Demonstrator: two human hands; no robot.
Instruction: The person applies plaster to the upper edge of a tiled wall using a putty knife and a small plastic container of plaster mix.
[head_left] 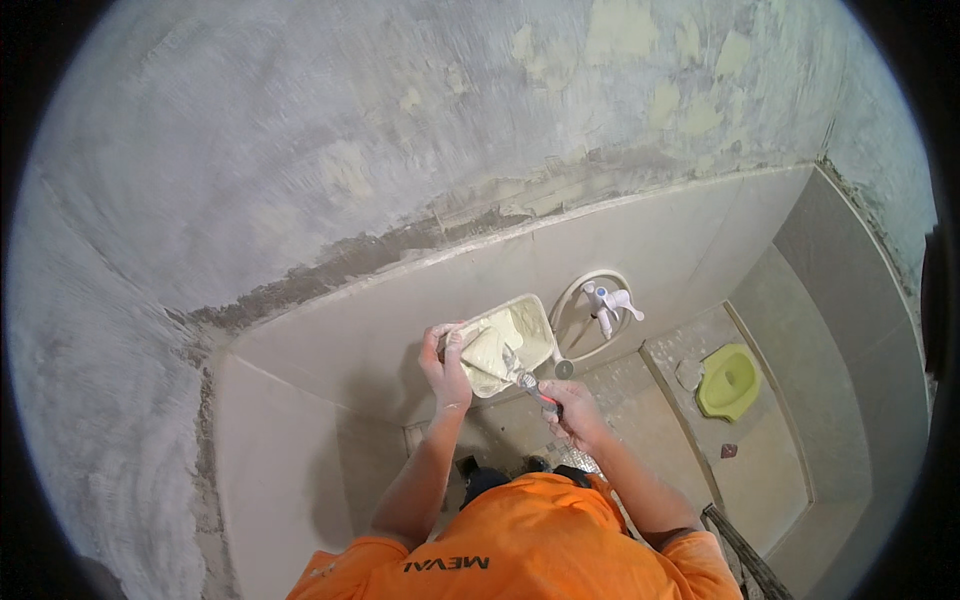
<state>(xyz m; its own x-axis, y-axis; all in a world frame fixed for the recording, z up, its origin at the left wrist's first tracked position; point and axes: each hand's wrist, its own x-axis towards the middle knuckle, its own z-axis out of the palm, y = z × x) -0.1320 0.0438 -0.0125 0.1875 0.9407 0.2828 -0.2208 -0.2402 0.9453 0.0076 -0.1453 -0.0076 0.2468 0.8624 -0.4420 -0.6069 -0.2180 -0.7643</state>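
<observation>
My left hand [447, 372] is closed on the left side of a small white rectangular tub [545, 330], holding it up at chest height. Pale cream putty [525, 322] lies in the tub and coats its inner walls. My right hand [577, 415] grips the dark, red-marked handle of a trowel [542, 393], whose metal neck passes over the tub's near rim. The trowel's blade is inside the tub, smeared with putty, so its outline is hard to make out.
A plastic tap [608, 303] with a looped white hose [560, 305] is fixed to the tiled wall [690, 240]. Rough, patchy plaster [350, 120] covers the wall above the tiles. At right, a yellow-green squat toilet [728, 381] sits in a raised floor. A dark pole [748, 552] stands near my right elbow.
</observation>
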